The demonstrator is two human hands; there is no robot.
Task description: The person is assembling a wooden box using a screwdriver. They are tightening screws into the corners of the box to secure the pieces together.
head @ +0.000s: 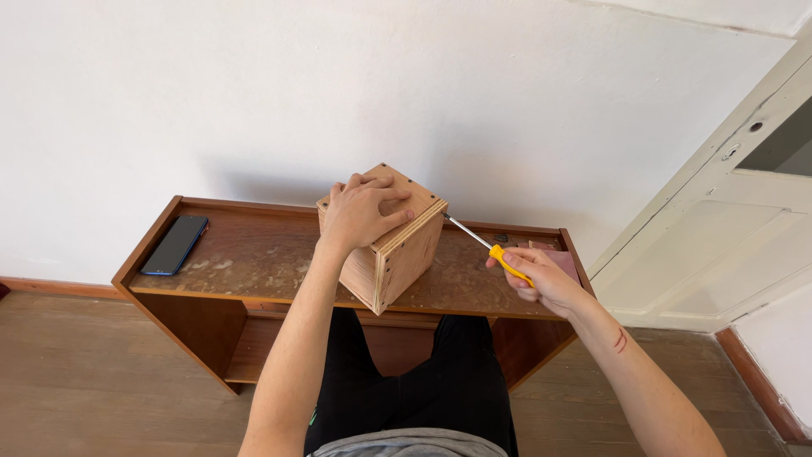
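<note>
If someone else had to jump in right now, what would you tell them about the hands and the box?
Left hand: pressed flat on top of the wooden box, steadying it on the worn wooden table.
Right hand: gripping the yellow-handled screwdriver, tip at the box's upper right edge.
Done: box looks assembled, with screws along its edges.
Left: whatever the tip is working on; too small to tell.
A phone lies far left.

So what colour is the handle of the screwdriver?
Yellow-orange. The screwdriver handle sits in the right hand, seen best in the head view.

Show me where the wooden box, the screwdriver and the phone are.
wooden box (412,254), head view, on its right side panel.
screwdriver (510,263), head view, on its yellow handle.
phone (175,244), head view, on its dark screen.
</note>
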